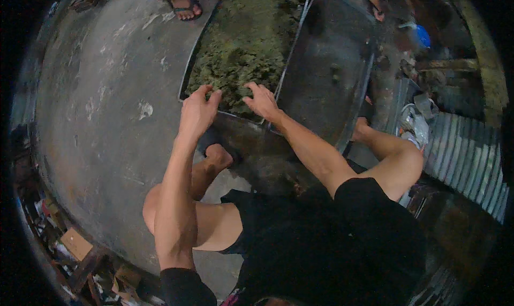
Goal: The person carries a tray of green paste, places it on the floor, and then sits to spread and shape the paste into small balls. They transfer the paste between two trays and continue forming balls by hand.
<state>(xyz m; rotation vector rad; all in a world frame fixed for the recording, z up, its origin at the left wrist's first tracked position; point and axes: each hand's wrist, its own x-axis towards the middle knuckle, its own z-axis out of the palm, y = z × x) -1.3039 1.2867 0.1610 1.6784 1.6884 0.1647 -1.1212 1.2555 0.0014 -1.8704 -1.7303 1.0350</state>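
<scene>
A shallow metal tray (237, 116) lies on the floor before me, filled with a loose, crumbly green material (245, 37), perhaps chopped plant matter. At its near left corner is my left hand (198, 107), thumb and index finger apart, over the tray's edge. My right hand (262, 101) is at the near right corner, its thumb and fingers also spread, with fingertips at the clumps. Neither hand visibly grips anything, though some fingertips are partly hidden. Against the tray's right side stands a second, dark metal tray (321, 61) with a small greenish clump inside.
A person's sandalled foot (186, 11) is beside the tray's far left; another person's foot (375, 3) is at far right. Corrugated metal sheet (466, 161) and plastic bags (415, 123) lie to my right. Cardboard (76, 244) and clutter line the lower left, beyond the concrete floor (108, 125).
</scene>
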